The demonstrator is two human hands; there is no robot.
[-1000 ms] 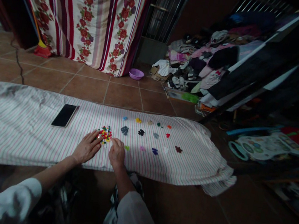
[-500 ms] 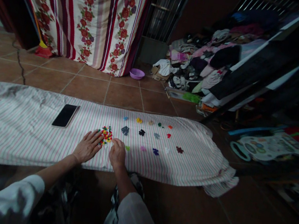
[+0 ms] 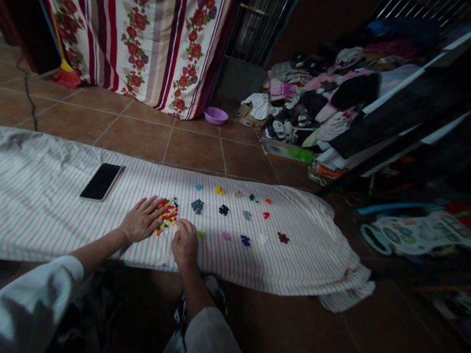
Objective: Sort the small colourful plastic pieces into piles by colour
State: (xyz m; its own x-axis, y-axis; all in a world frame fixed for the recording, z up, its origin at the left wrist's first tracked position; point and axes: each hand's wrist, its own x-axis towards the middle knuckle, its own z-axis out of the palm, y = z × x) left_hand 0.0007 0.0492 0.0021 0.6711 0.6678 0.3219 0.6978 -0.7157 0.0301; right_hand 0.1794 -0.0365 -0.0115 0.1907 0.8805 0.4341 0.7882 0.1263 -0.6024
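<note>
On the left of the counter [image 3: 292, 270], which is covered in striped cloth, lies a phone [image 3: 101, 182], dark-screened and well apart from the work. Next, the left hand [image 3: 139, 222] rests palm down, fingers slightly spread, their tips at the left edge of a mixed-colour pile [image 3: 169, 214] of small pieces. The right hand [image 3: 185, 244] sits just beside the pile's right side, fingers curled and thumb near the index finger; whether it pinches a piece cannot be told. Beyond it stand separate small clusters, each mostly of one colour — among them dark grey [image 3: 197, 206], yellow [image 3: 219, 190], black [image 3: 223, 209], pink [image 3: 226, 236], purple [image 3: 245, 240] and, furthest right, brown [image 3: 283, 238]. In my judgement, the step in hand is fingertip work at the mixed pile. The next move calls for a fine, light pinch — the pieces are small, loose and crowded, and neighbouring ones could easily be nudged.
</note>
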